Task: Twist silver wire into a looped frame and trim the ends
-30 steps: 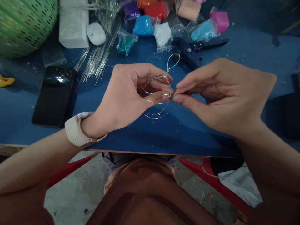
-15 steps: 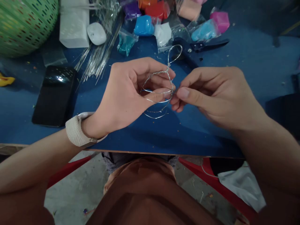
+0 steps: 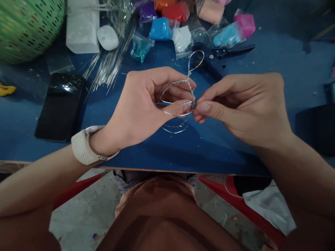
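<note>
A small wire frame (image 3: 188, 81), bent from silvery twisted wire into rounded loops with one bigger loop on top, is held above the blue table. My left hand (image 3: 149, 108) grips it from the left, the thumb inside the loops and the fingers behind. From the right, my right hand (image 3: 243, 108) pinches the frame's right side between thumb and index finger. Whether a loose wire end lies in that pinch is too small to make out. The lower loops hang beneath my left thumb.
Behind my hands lie a bundle of straight wires (image 3: 108, 69), bagged coloured clay (image 3: 161, 29) and dark-handled pliers (image 3: 209, 64). At left are a black phone (image 3: 60, 108), a white block (image 3: 82, 29) and a green basket (image 3: 31, 28). The blue table's (image 3: 183, 157) front edge is near my body.
My right hand has turned slightly at the wrist, its knuckles shifting right, while its fingertips stay at the wire. My left hand and the frame have barely moved.
</note>
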Tool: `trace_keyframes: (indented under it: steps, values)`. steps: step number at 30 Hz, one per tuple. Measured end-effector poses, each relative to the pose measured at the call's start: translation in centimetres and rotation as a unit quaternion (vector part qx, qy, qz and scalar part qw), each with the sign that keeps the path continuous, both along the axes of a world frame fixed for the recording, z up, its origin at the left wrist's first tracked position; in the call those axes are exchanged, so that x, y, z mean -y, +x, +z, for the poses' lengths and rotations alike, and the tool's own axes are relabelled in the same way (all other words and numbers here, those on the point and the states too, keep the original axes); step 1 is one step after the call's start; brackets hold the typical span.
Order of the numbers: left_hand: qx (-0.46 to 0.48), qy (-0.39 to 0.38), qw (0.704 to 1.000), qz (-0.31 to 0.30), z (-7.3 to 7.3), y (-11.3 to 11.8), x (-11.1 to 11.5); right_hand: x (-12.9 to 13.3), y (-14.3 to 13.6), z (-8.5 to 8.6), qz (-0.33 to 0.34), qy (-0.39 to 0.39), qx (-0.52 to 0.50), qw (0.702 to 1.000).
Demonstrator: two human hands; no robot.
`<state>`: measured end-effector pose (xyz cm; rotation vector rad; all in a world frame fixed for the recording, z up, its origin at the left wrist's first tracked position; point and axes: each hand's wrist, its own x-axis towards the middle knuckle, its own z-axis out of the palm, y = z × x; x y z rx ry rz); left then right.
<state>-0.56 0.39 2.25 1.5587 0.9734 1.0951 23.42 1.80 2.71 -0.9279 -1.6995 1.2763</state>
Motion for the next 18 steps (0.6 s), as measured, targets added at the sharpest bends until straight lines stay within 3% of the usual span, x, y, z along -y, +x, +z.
trace_keyframes:
  steps: [3, 10, 14, 18]
  values:
    - [0.033, -0.009, 0.999, -0.013, 0.0, 0.02, -0.05, 0.25, -0.12, -0.16, -0.015, 0.033, -0.004, 0.999]
    - [-0.018, -0.002, 1.0, -0.006, 0.29, -0.32, -0.16, 0.46, -0.44, -0.53, -0.034, 0.034, -0.006, 0.999]
    - [-0.024, 0.0, 0.999, -0.024, 0.37, -0.43, -0.14, 0.38, -0.57, -0.61, -0.031, 0.01, -0.014, 0.999]
    - [-0.046, 0.023, 0.999, 0.001, 0.47, -0.11, 0.21, 0.27, -0.8, -0.67, -0.025, -0.045, -0.022, 0.998]
